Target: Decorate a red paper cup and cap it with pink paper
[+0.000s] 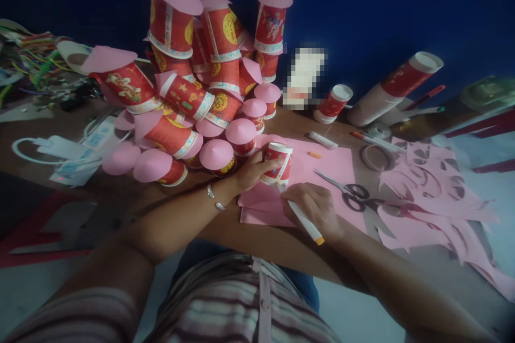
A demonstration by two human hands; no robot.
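Observation:
My left hand (254, 170) is wrapped round a small red paper cup (277, 163) with a white rim, holding it over pink paper sheets (300, 174). Closed around a white marker (306, 221) with an orange end, my right hand (311, 204) keeps its tip at the cup's lower edge. An orange cap (314, 155) lies on the pink paper. Scissors (348, 191) with dark handles rest to the right of the cup, their blades pointing up and left.
Several red cups with pink cone tops (216, 155) are heaped at the back left. Beyond the paper lie a glue stick (323, 140), a tape roll (376, 157) and pink scraps (434, 193). A white power strip (86, 150) sits left; rolled tubes (396, 88) stand back right.

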